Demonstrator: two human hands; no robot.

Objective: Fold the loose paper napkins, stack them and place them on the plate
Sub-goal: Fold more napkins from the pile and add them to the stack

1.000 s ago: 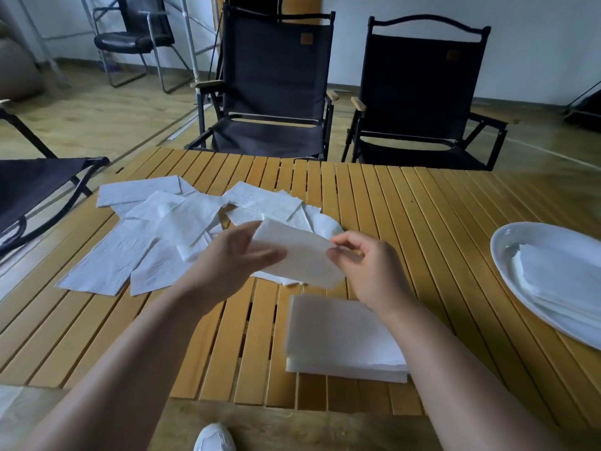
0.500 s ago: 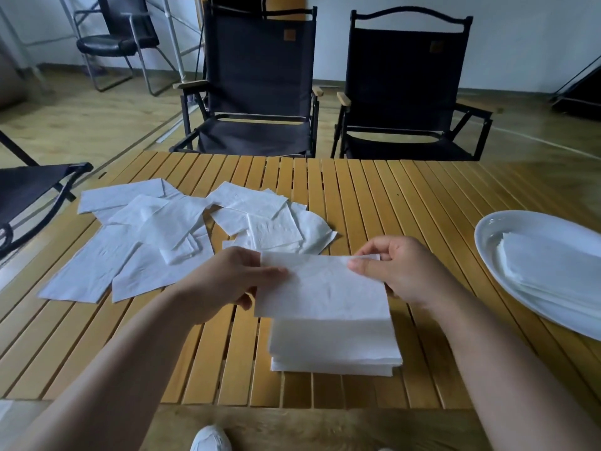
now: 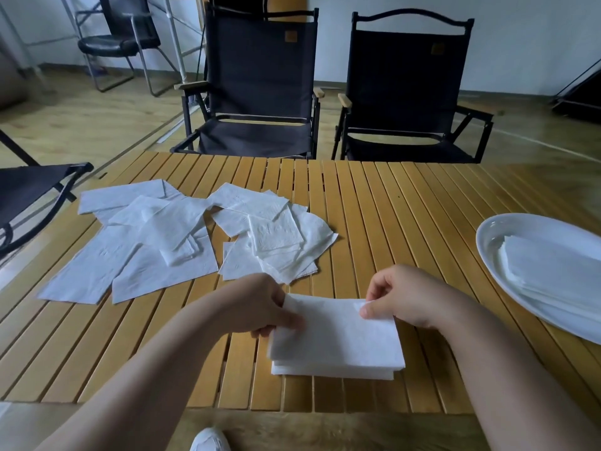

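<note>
A folded white napkin (image 3: 338,333) lies on top of a small stack of folded napkins (image 3: 331,372) near the table's front edge. My left hand (image 3: 257,304) pinches the napkin's far left corner. My right hand (image 3: 403,294) pinches its far right corner between thumb and forefinger. Several loose, unfolded napkins (image 3: 162,245) lie spread over the left half of the table. A white oval plate (image 3: 507,236) at the right edge holds another stack of folded napkins (image 3: 553,268).
The wooden slatted table (image 3: 406,209) is bare between the stack and the plate. Two black folding chairs (image 3: 260,92) stand behind the far edge, another black chair (image 3: 29,193) at the left. A white shoe (image 3: 209,441) shows below the front edge.
Both hands have brought the folded napkin down from mid-air toward me and laid it on the stack. The grip on its two far corners stays.
</note>
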